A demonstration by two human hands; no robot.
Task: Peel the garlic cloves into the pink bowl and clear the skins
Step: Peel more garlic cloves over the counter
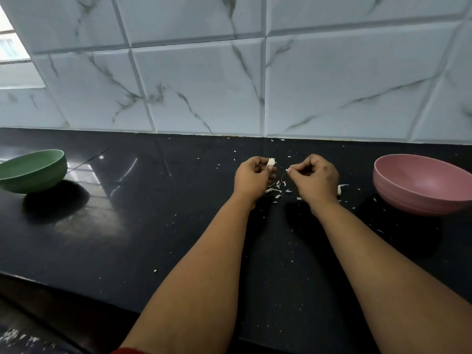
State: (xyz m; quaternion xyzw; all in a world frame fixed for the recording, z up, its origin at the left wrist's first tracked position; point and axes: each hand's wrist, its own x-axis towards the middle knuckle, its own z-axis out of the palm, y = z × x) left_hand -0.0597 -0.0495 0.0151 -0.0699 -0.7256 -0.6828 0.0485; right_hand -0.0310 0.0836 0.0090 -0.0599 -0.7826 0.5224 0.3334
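My left hand (252, 176) pinches a white garlic clove (271, 162) between thumb and fingertips, held above the black counter. A short gap to the right, my right hand (314, 176) has its fingers curled and pinches a tiny scrap of skin (288, 170) at its fingertips. Under and between the hands lies a small heap of garlic skins (275, 190). A larger white piece (341, 189) lies on the counter just right of my right wrist. The pink bowl (419, 198) stands at the right; its visible inside shows no cloves.
A green bowl (38, 172) sits tilted at the far left of the black counter (153, 226). Fine skin flakes are scattered across the counter up to the marble-tiled wall (229, 85). The counter's front edge runs along the lower left.
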